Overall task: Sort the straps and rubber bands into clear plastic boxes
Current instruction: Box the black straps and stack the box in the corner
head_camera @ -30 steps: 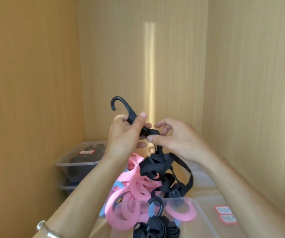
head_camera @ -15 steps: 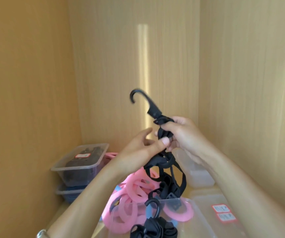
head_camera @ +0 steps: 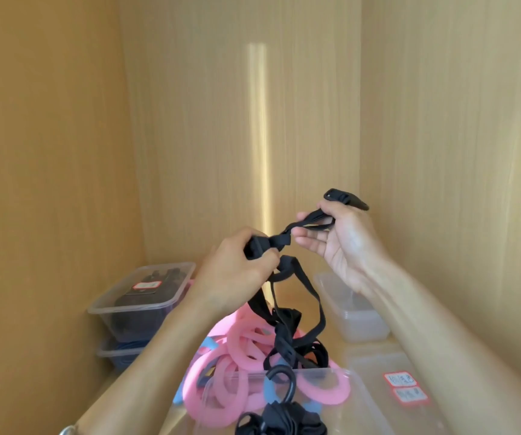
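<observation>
Untangling a black strap [head_camera: 312,296] above the pink rubber bands [head_camera: 240,340]: the left hand [head_camera: 237,271] grips its bunched middle, while the right hand [head_camera: 344,243] pinches the hook end, other fingers loose. Next it likely needs pulling free, then dropping into the near clear box [head_camera: 362,403].

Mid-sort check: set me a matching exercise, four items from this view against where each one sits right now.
Items
1. black strap
2. pink rubber bands
3. lidded box
4. right box

Places
A. far left, stacked on a lower box
B. held between the left hand and the right hand
C. piled in the middle, below the hands
D. near the right wall

Pairs: 1-B, 2-C, 3-A, 4-D
</observation>
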A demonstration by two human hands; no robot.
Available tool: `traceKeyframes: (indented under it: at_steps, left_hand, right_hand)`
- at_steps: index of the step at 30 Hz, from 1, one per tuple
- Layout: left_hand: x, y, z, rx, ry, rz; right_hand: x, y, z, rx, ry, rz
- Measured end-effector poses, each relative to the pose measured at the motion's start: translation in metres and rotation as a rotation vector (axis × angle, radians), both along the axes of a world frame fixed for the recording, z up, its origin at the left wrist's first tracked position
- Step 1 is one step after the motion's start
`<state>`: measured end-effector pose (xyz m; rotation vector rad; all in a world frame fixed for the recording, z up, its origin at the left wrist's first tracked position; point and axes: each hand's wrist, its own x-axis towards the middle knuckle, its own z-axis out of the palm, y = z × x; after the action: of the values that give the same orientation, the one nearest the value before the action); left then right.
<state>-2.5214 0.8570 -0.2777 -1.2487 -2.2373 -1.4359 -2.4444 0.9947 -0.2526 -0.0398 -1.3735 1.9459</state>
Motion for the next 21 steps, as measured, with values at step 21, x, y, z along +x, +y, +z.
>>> traceKeyframes:
  at_steps: [21]
  left_hand:
    - [-0.012, 0.001, 0.000, 0.441, -0.239, -0.174]
  right_hand:
    - [-0.004, 0.011, -0.012, 0.190, -0.236, -0.078]
